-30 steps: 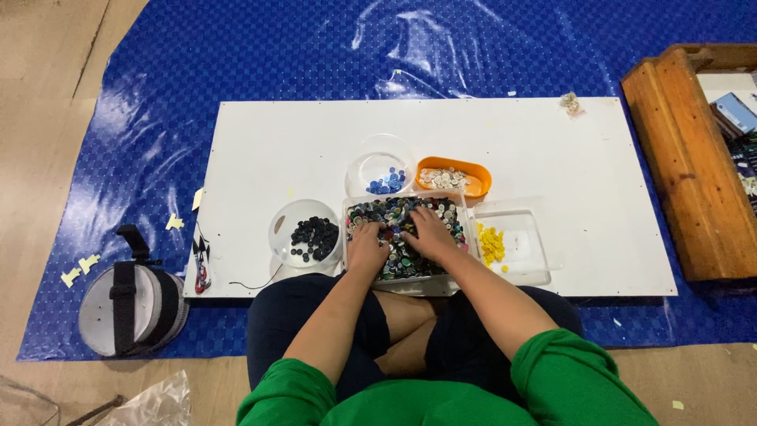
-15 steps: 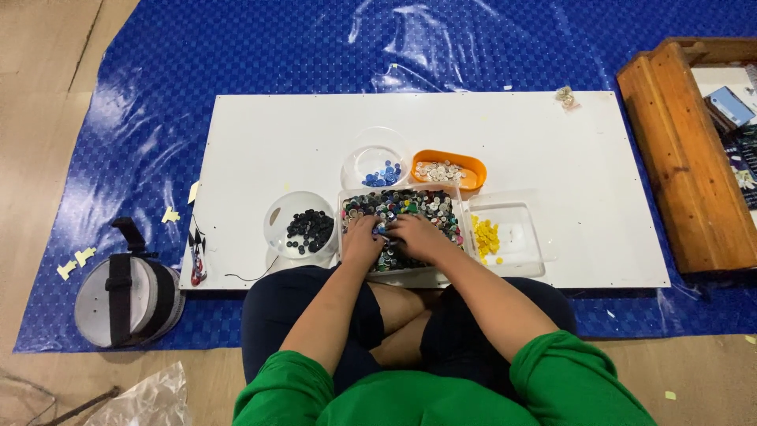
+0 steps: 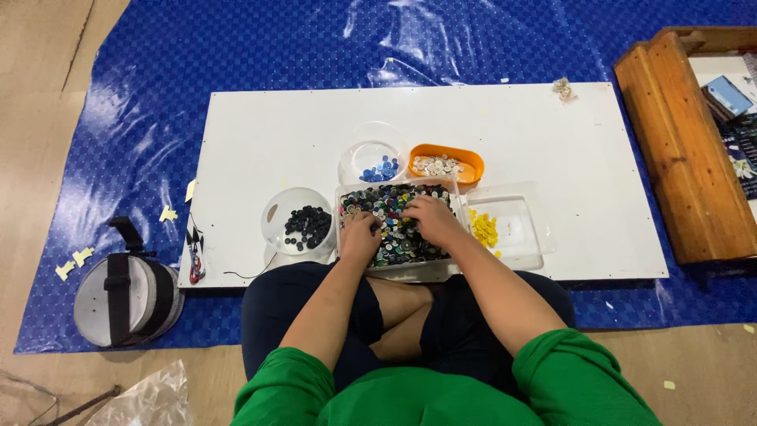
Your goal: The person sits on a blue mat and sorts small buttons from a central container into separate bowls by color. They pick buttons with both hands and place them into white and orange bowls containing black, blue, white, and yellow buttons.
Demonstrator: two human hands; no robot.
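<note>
View from above of a seated person in green sleeves, legs crossed, at a white board [image 3: 315, 142] that serves as the surface, laid on a blue mat [image 3: 236, 47] on the floor.

Both hands rest in a clear tray [image 3: 394, 270] at the board's near edge, which is heaped with mixed buttons [image 3: 398, 205] of many colours. The left hand [image 3: 361, 235] lies palm down on the heap at the tray's left side, fingers curled into the buttons. The right hand [image 3: 432, 219] lies on the middle of the heap, fingers bent. Whether either hand has pinched a button cannot be told; the fingertips are buried or too small to see.

The sorting looks only partly done. Four smaller containers around the tray hold modest amounts, while the tray remains full, so most buttons seem still unsorted.

Containers:
- A round clear bowl [image 3: 276, 229], just left of the tray, holds black buttons [image 3: 306, 226].
- A clear round bowl [image 3: 359, 150], behind the tray, holds a few blue buttons [image 3: 380, 168].
- An orange dish [image 3: 471, 162], beside it, holds whitish buttons [image 3: 438, 165].
- A clear box [image 3: 520, 229], touching the tray's right side, holds yellow buttons [image 3: 482, 229] along its left edge.
</note>
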